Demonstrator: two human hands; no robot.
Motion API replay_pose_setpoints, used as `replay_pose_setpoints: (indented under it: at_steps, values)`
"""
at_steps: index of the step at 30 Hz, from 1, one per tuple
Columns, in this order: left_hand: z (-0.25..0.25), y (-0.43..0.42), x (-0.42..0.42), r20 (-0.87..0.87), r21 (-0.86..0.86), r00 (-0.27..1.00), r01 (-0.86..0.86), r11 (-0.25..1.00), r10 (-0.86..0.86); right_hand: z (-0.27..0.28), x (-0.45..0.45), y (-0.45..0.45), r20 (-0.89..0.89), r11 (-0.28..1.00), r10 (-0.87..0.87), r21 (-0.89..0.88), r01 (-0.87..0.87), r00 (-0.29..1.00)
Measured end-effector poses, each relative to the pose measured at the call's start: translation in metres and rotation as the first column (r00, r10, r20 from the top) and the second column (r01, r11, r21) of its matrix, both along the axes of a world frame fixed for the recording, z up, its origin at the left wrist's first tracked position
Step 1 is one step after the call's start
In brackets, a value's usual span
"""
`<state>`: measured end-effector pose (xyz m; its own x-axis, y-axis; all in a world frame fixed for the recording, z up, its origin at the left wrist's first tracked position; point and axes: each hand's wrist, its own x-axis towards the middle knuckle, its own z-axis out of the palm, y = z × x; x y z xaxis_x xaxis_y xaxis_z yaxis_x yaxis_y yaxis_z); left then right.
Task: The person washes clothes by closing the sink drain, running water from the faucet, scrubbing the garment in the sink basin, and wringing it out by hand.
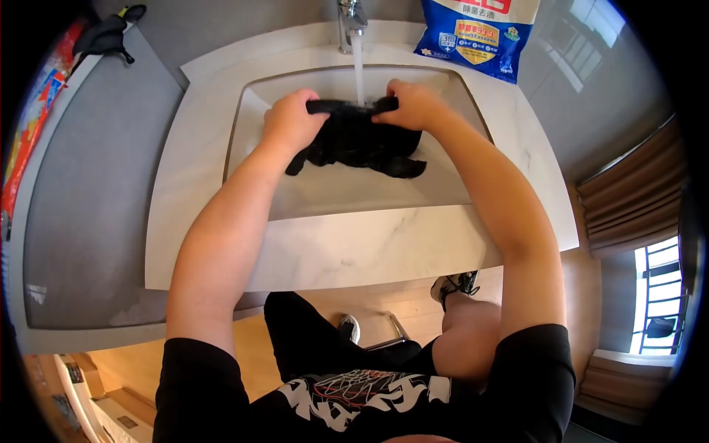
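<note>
Water point(359, 70) ran, in the head view, in one stream from one tap point(352, 26) and met the top edge of the cloth point(369, 144), a single black piece held inside the one sink point(295, 192). Two hands gripped it: the left hand point(292, 118) pinched its upper left edge between thumb and fingers, and the right hand point(408, 105) pinched its upper right edge in the same way, the stream coming down between them. Below that edge the cloth hung in folds and hid part of the basin behind it. Both forearms crossed the front of the counter point(369, 247), covering stretches of its pale, veined top. One bag point(476, 37), blue and white, stood on the counter at the rear right, near the tap and apart from the right hand. To the left was one grey panel point(96, 177), with one black object point(107, 35), too unclear to name, at its upper end and red packaging point(37, 125) along its outer side. Two shoes point(455, 286) showed below the counter, and off to the right were one brown curtain point(639, 192) and one barred window point(661, 288).
</note>
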<state>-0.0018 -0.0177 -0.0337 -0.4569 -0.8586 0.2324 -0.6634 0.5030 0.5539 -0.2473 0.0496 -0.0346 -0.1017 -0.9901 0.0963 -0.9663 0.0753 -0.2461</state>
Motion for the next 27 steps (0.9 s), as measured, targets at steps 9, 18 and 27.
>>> replay_pose_setpoints:
  at_steps: [9, 18, 27]
  values:
    - [-0.029, -0.010, -0.004, 0.387, 0.082, 0.919, 0.054, 0.995, -0.082, -0.034, 0.024, 0.018, -0.198, 0.958, 0.164, 0.265, -0.109, 0.966]
    - [-0.025, 0.006, -0.008, 0.677, 0.388, 0.625, 0.147, 0.910, -0.390, -0.031, 0.048, -0.003, -0.230, 0.889, 0.170, 0.454, -0.049, 0.958]
    - [-0.025, -0.012, 0.001, 0.267, 0.277, 0.948, 0.094, 0.956, -0.170, -0.034, 0.013, -0.015, 0.025, 0.966, 0.024, 0.256, -0.029, 0.999]
